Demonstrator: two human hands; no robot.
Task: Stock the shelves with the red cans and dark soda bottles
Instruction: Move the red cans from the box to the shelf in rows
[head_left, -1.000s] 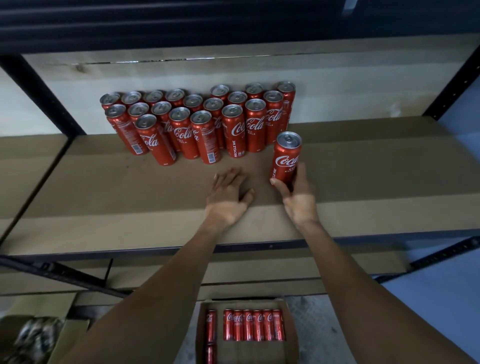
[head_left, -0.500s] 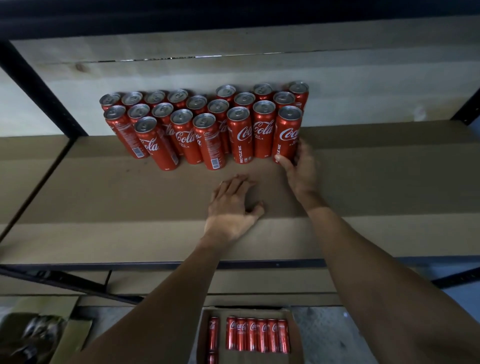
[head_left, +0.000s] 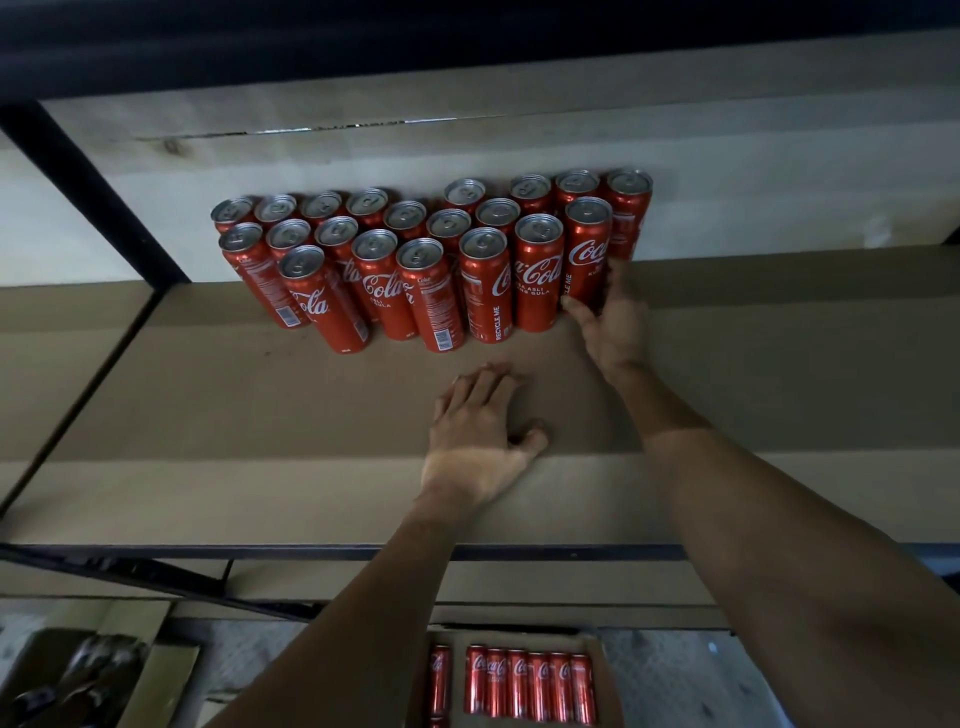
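One red can (head_left: 587, 260) had gone from the open front of the shelf (head_left: 779, 364) a second earlier into the front row, now touching the right end of the block of cans (head_left: 363, 275). The right hand (head_left: 610, 317) was still wrapped round its lower part, thumb in front and fingers behind. The left hand (head_left: 480, 441) lay flat and spread on the shelf, holding nothing. Placement looked done bar the release. Spare cans (head_left: 530, 686) waited in the carton (head_left: 608, 675) below, and no dark bottles were in view.
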